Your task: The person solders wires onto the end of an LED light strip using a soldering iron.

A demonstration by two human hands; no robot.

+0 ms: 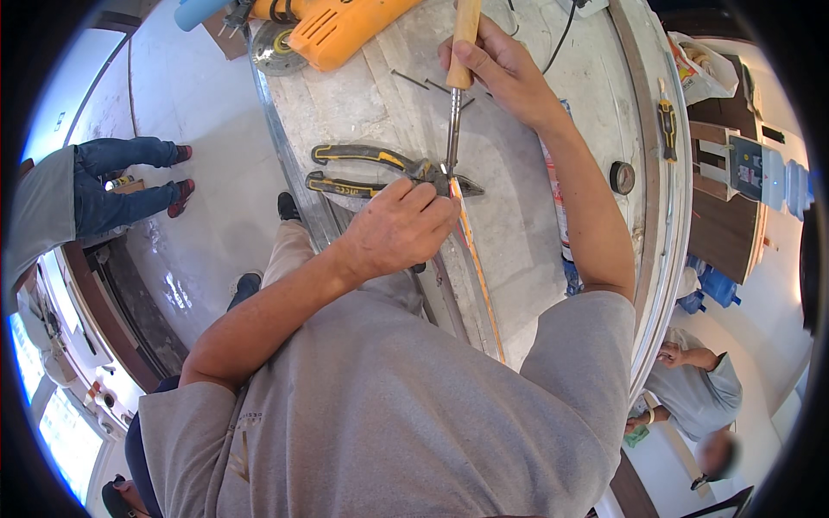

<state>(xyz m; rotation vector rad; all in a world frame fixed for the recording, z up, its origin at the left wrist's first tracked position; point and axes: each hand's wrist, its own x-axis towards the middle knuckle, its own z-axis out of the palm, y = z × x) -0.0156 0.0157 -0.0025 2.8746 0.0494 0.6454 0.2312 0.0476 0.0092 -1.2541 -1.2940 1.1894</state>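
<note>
Soldering iron sits by its wooden handle in the curled right hand, its tip meeting the end of the narrow LED-like strip. That strip runs from the combination pliers, around mid-tabletop, toward the tabletop's near edge. The left hand is nearly closed beside that end; its exact hold is hidden. Best, I'd judge: brace the strip against the pliers, keep contact brief and steady, and fingertips clear of the hot shaft.

Head-worn fisheye cam over here, looking down, pretty close tbh: grey shirt lower ctr, bench upper ctr, floor bending off upper L.
</note>
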